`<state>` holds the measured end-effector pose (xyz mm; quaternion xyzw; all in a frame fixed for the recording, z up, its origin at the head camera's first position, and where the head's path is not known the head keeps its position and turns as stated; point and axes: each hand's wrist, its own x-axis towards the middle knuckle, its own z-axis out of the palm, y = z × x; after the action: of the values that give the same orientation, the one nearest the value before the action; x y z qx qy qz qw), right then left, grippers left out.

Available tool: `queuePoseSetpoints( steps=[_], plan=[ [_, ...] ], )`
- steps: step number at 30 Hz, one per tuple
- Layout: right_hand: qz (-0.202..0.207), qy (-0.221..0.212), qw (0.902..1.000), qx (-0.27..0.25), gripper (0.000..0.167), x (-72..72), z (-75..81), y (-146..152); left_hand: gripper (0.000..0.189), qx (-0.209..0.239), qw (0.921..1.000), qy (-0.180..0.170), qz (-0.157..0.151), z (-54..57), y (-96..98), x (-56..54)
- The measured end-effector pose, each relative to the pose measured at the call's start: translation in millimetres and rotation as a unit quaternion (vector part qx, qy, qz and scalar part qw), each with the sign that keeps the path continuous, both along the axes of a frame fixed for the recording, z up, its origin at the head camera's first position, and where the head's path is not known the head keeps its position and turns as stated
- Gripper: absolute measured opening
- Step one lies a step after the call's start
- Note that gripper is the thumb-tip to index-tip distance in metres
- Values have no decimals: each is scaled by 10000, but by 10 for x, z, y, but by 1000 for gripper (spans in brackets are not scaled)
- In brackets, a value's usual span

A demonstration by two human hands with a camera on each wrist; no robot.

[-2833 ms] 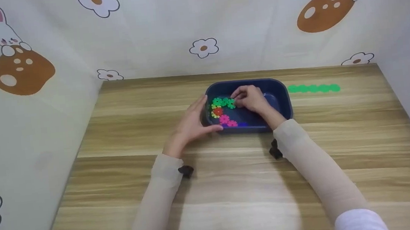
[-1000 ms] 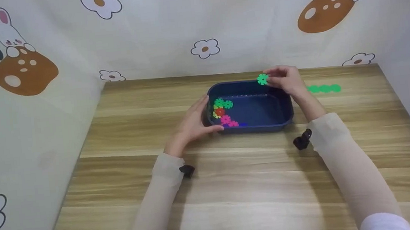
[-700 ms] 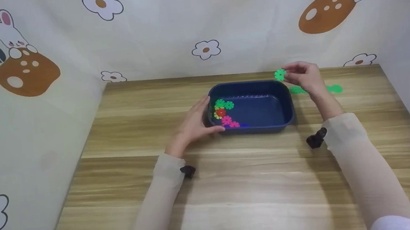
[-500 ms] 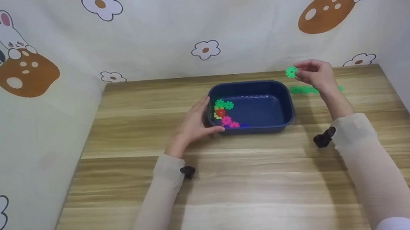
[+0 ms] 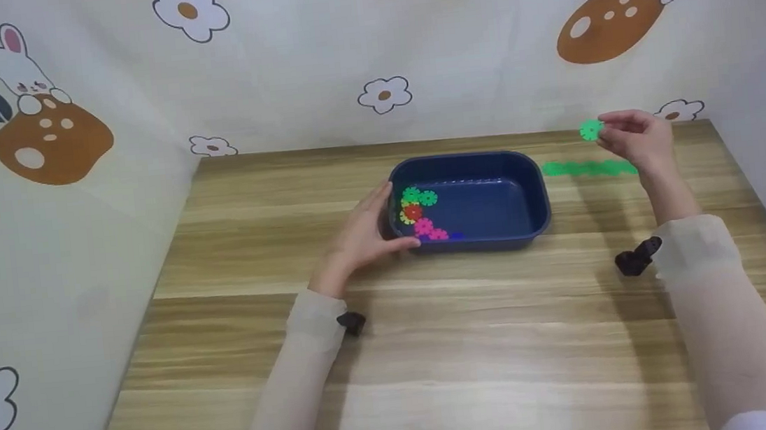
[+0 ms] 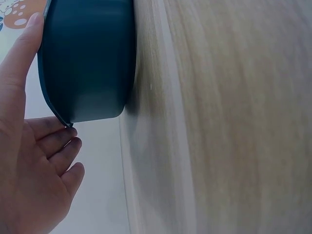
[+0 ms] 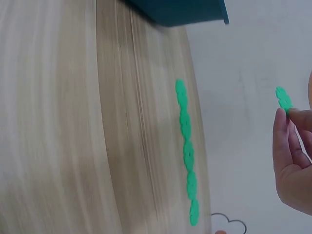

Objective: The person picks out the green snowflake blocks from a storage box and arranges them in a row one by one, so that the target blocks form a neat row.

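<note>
My left hand holds the left end of a dark blue plastic box, thumb on the front rim and fingers at the left side. In the left wrist view its fingertips touch the rim of the box. Several flower-shaped interlocking discs lie in the left part of the box: green, yellow, red, pink and blue. Above the table's back right, my right hand pinches a green flower-shaped disc between thumb and fingers. The right wrist view shows the green disc nearly edge-on.
To the right of the box, a straight row of several green discs lies flat on the wooden table. Each touches or overlaps its neighbour. A printed cloth wall stands along the table's back, with more walls at both sides.
My right hand has taken a green disc out of the box and carried it right, above the row of green discs. My left hand stays at the box.
</note>
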<state>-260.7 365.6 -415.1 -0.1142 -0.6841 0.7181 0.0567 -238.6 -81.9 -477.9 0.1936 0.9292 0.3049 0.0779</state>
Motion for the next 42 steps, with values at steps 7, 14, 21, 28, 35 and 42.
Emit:
queuePoseSetpoints(
  steps=[7, 14, 21, 28, 35, 42],
  plan=[
    [-347, -81, 9993, 103, 17, 46, -11, 189, 114, 44, 9999, -94, 98, 12, -12, 25],
    [-633, -324, 9975, -19, 17, 72, -39, 347, 116, -88, 9999, -65, 107, 11, -11, 24],
    [-842, -487, 9943, -436, 19, 82, -89, 491, 116, -49, 10000, -53, 30, 10, -9, 11],
    [-957, -597, 9916, -627, 24, 128, -151, 625, 115, -4, 10000, -49, -13, 2, 0, -8],
    [-1079, -747, 9884, -769, 29, 151, -247, 742, 115, -30, 10000, -53, 26, -7, -1, -2],
    [-1110, -1059, 9864, -588, 28, 143, -341, 856, 114, 13, 9999, -133, 102, -6, 6, 4]
  ],
)
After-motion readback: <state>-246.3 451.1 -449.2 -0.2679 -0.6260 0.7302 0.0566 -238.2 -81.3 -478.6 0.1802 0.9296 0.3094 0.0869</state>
